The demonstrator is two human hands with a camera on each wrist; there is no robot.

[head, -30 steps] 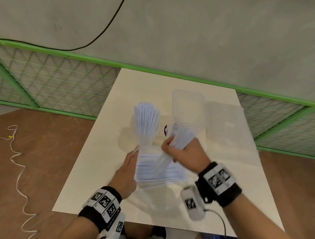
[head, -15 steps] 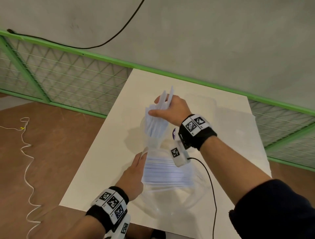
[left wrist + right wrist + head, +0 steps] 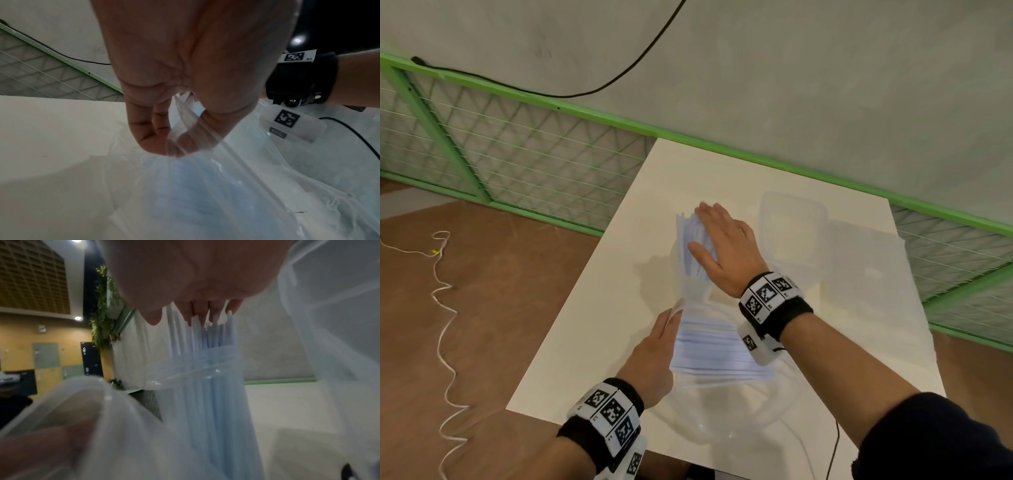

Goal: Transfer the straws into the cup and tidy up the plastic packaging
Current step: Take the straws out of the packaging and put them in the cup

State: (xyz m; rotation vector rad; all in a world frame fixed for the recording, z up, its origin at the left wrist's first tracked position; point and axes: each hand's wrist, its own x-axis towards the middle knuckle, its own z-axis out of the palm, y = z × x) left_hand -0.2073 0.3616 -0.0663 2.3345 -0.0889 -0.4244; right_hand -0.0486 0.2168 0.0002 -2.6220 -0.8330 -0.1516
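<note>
A clear plastic cup (image 3: 690,286) (image 3: 195,379) stands on the white table (image 3: 592,329), filled with upright pale blue straws (image 3: 690,240) (image 3: 207,340). My right hand (image 3: 717,240) is flat over the straw tops with straight fingers (image 3: 197,309) touching them. Nearer me lies the clear plastic bag (image 3: 722,404) (image 3: 236,186) with more straws (image 3: 712,349) stacked inside. My left hand (image 3: 667,325) (image 3: 168,138) pinches the bag's open edge between thumb and fingers, holding it up.
A clear rectangular container (image 3: 792,233) and a flat sheet of clear plastic (image 3: 866,270) lie to the right of the cup. A green mesh fence (image 3: 517,144) runs behind the table. A white cord (image 3: 441,294) lies on the wooden floor at left.
My right hand carried a handful of straws from the bag to the cup, let them go, and now lies flat on their tops. The left hand kept holding the bag.
</note>
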